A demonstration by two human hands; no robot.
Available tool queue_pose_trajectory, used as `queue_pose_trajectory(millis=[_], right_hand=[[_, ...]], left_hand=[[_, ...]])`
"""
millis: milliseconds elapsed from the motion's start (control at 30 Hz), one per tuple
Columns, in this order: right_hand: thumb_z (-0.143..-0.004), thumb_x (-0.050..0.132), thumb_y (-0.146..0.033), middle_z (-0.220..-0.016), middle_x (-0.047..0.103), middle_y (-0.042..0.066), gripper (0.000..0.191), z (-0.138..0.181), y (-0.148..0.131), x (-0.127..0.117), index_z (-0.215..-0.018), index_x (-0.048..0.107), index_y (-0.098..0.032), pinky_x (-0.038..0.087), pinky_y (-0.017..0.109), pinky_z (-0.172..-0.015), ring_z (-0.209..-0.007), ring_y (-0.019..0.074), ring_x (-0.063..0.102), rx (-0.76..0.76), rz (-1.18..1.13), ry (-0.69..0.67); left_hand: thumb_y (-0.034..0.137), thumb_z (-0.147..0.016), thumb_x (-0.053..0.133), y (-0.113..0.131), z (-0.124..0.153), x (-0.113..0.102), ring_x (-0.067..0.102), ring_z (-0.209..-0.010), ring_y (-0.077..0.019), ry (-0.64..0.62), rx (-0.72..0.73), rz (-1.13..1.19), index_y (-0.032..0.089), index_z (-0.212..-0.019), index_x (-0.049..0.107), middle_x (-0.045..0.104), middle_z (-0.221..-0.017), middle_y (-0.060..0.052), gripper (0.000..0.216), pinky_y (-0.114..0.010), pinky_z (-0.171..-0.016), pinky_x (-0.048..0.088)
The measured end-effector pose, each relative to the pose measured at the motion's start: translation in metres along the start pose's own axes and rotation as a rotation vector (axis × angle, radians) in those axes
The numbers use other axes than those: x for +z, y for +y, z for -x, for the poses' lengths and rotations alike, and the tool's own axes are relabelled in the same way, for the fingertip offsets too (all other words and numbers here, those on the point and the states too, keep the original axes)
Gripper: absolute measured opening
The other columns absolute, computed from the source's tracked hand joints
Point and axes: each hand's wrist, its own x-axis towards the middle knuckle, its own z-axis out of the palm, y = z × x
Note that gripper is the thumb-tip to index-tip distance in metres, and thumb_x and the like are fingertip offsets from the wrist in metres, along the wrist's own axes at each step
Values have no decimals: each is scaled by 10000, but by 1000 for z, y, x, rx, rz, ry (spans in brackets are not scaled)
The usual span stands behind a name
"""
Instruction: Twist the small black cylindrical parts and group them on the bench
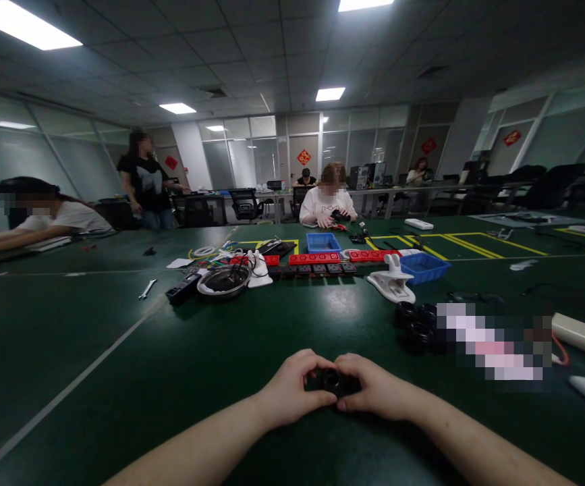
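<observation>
Both my hands meet near the front middle of the green table (252,337), around a small black part with a round hole (331,380). My left hand (292,388) grips its left side, thumb below and fingers above. On the other side my right hand (373,385) closes in the same way. The part's exact kind cannot be made out, and much of it is hidden by my fingers. Several black round pieces (416,331) lie on the table to the right, beyond my right hand.
Farther back stand a metal bowl (224,280), red power strips (315,258), a white clip base (391,278) and blue trays (426,268) (322,241). A wrench (147,289) lies left. A person in white (328,202) works opposite; others are around the room.
</observation>
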Motion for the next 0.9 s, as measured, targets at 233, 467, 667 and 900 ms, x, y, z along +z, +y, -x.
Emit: queue_pose_trajectory(millis=[233, 467, 667, 900], right_hand=[[-576, 704, -237, -772, 517, -5, 270, -2, 4, 5, -807, 596, -149, 349, 241, -639, -739, 159, 476, 81, 31, 48], [-542, 714, -320, -694, 491, -7, 285, -4, -3, 15, -671, 525, -150, 307, 225, -554, -657, 143, 443, 179, 176, 162], [-615, 650, -382, -712, 516, 24, 271, -5, -4, 24, -678, 515, -157, 319, 262, -601, -682, 168, 456, 135, 379, 275], [-601, 693, -337, -815, 547, 22, 330, -3, 2, 13, -863, 579, -172, 352, 281, -688, -781, 185, 479, 4, 177, 130]], left_hand=[[227, -630, 686, -1, 0, 4, 469, -738, -133, 21, -3, 16, 210, -950, 594, 491, -836, 6, 333, -213, -621, 368], [204, -605, 691, 7, 2, 11, 487, -782, -155, 129, -87, 1, 193, -875, 596, 516, -839, -1, 287, -241, -673, 385], [214, -613, 678, 4, 2, 12, 481, -771, -158, 174, -109, -17, 187, -870, 581, 518, -844, -4, 276, -256, -677, 384], [234, -619, 691, -3, -2, 3, 467, -730, -138, 63, -23, 3, 185, -905, 589, 495, -823, 2, 308, -226, -634, 377]])
